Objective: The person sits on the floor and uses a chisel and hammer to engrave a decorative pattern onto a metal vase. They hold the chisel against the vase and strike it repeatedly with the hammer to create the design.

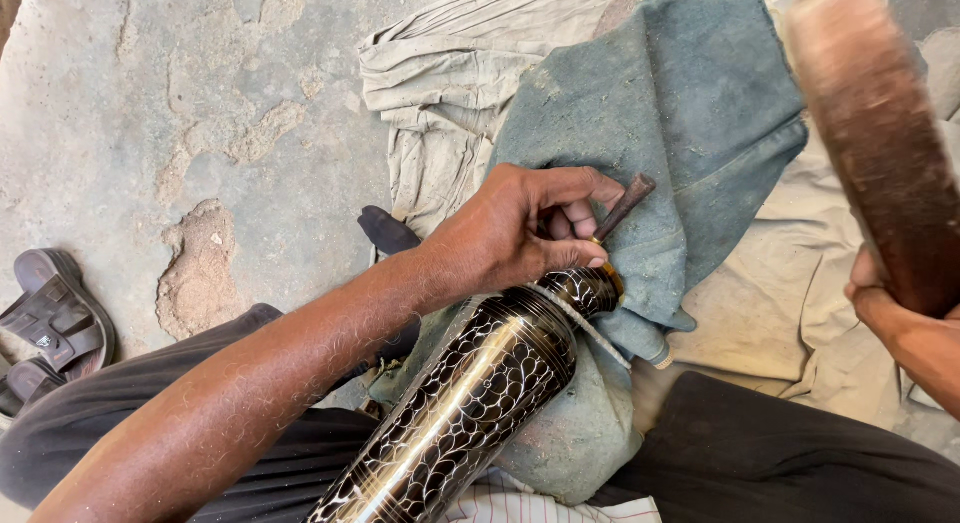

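Vase — dark, engraved metal — lies across the lap on a blue-grey cloth, its neck pointing up-right. At far left, sandals sit on the rough floor. Left hand rests on the neck, fingers pinching a small punch against the rim. Right hand is wrapped around a raised wooden mallet, blurred. A glancing blow could skid the punch, scarring the pattern — or strike the fingers.

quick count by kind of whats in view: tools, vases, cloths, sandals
Tools: 2, chisel in left hand, wooden mallet in right hand
Vases: 1, engraved black vase
Cloths: 2, blue cloth, beige cloth
Sandals: 1, sandal
Total: 6
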